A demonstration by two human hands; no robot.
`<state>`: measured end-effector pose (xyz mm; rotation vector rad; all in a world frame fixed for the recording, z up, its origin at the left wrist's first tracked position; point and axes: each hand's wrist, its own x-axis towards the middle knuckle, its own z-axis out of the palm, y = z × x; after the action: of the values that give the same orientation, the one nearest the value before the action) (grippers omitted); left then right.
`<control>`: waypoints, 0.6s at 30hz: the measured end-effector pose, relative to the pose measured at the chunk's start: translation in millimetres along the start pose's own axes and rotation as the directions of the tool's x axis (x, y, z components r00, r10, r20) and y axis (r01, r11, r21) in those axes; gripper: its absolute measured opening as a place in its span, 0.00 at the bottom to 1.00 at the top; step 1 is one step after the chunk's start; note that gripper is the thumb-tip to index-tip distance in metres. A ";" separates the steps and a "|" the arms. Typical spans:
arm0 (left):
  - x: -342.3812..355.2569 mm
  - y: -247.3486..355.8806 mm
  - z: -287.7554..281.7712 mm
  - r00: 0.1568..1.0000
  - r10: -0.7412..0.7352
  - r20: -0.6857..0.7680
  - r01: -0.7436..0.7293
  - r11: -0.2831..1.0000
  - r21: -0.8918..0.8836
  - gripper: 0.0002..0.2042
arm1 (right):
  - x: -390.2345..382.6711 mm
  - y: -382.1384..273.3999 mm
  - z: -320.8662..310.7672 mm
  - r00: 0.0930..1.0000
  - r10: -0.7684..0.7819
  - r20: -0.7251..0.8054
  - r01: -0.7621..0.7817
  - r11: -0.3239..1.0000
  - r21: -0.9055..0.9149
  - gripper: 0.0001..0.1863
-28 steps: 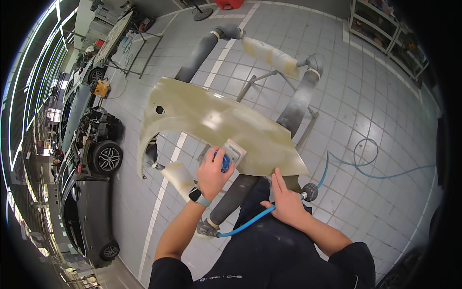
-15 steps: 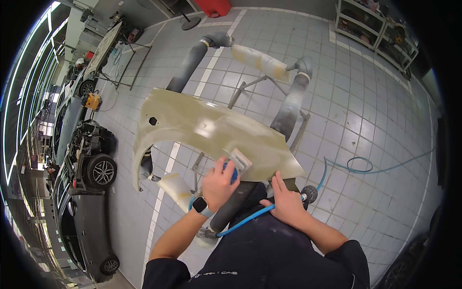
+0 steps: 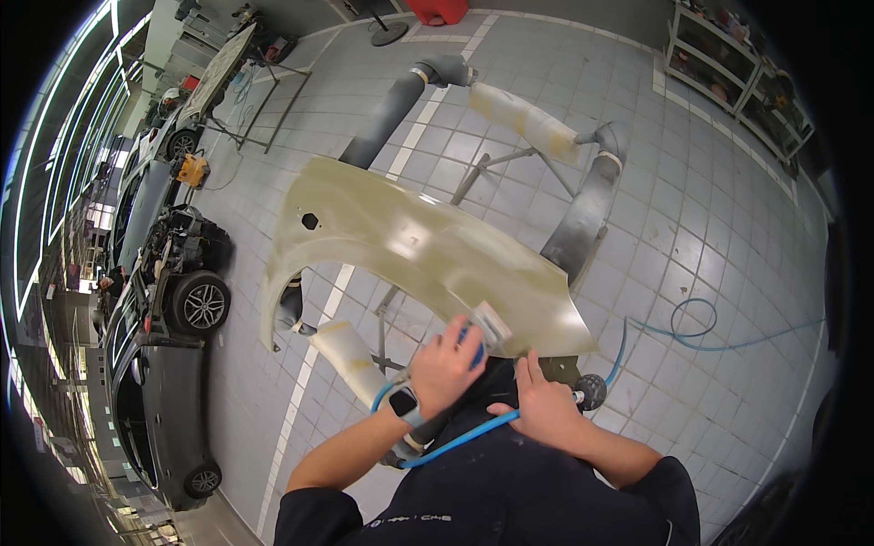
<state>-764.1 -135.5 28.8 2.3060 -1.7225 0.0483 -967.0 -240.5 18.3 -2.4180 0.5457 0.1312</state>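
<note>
A pale olive car fender point(image 3: 401, 241) lies across a padded stand in front of me. My left hand point(image 3: 442, 375), a watch on its wrist, is closed around the blue grip of a sanding block point(image 3: 492, 326). The block's flat pad lies at the fender's near edge, slightly blurred. My right hand point(image 3: 549, 407) has its fingers stretched out, their tips at the fender's near edge close to its right corner. A blue hose point(image 3: 464, 439) runs across my front and passes by the right thumb; where it ends near my left hand is hidden.
Grey padded stand arms point(image 3: 583, 214) rise beyond the fender. On the tiled floor at right trails a thin blue hose point(image 3: 637, 325). A grey car point(image 3: 177, 419) and a partly dismantled one with an exposed wheel point(image 3: 201, 303) stand at left. A shelf rack point(image 3: 715, 77) is at far right.
The sanding block and my left hand have moved right and nearer along the fender. My right hand stays at the edge. The whole view has shifted a little.
</note>
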 end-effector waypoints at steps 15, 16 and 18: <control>58.2 -157.3 -20.1 0.864 -0.468 -0.187 0.482 0.875 0.038 0.25 | 33.5 -26.4 -1.3 0.993 -0.027 0.117 0.024 0.999 0.027 0.56; 59.2 -161.7 -22.0 0.851 -0.488 -0.194 0.507 0.860 0.061 0.26 | 33.4 -25.8 -1.2 0.994 -0.029 0.104 0.024 0.999 0.044 0.56; 55.2 -157.2 -21.3 0.888 -0.421 -0.184 0.437 0.898 0.055 0.26 | 34.4 -23.6 -1.2 0.990 0.003 0.144 -0.008 0.999 0.037 0.56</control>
<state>-596.3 -141.2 29.8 2.6148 -1.1204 0.2366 -926.0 -236.7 25.1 -2.3481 0.4848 0.2932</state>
